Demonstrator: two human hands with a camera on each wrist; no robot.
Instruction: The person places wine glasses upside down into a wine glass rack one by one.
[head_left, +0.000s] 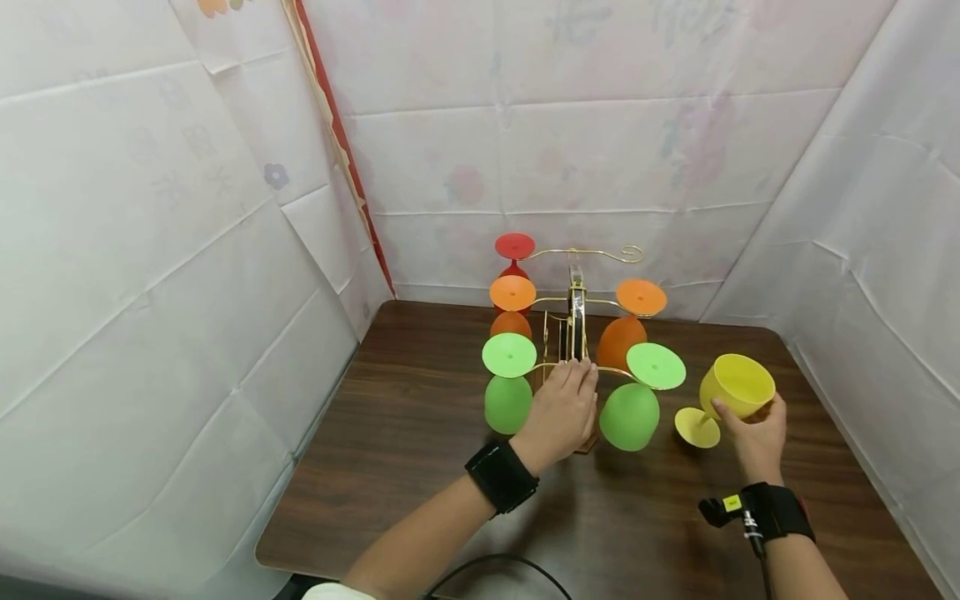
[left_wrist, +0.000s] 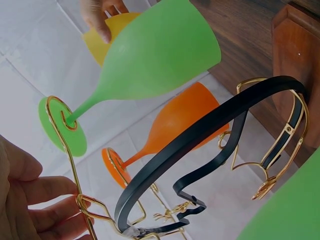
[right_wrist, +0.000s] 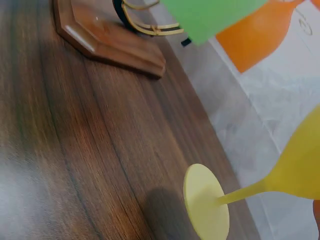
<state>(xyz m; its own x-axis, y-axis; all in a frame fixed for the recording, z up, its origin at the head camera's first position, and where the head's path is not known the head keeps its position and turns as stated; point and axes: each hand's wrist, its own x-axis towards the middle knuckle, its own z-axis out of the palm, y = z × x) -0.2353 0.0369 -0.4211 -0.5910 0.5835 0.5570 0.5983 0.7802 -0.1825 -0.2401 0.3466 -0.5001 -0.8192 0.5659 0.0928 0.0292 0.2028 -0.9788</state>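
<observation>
My right hand (head_left: 761, 437) grips a yellow plastic goblet (head_left: 738, 385) by its bowl, at the right of the table. The bowl opens upward; the round foot hangs low over the wood, casting a shadow in the right wrist view. My left hand (head_left: 562, 408) rests with extended fingers on the front of a gold wire glass rack (left_wrist: 75, 175); in the left wrist view its fingers touch the wire. Upside down on the rack hang green goblets (head_left: 508, 404) (head_left: 628, 417), orange goblets (head_left: 512, 293) (head_left: 624, 337) and a red goblet (head_left: 515, 245) at the back left.
The rack has a black curved frame (left_wrist: 200, 125) and a wooden base (right_wrist: 110, 47). Its back arm ends on the right in a bare gold curl (head_left: 632, 252). White sheeting (head_left: 600, 150) closes in the dark wooden table (head_left: 405, 400). A black cable (head_left: 502, 557) loops at the near edge.
</observation>
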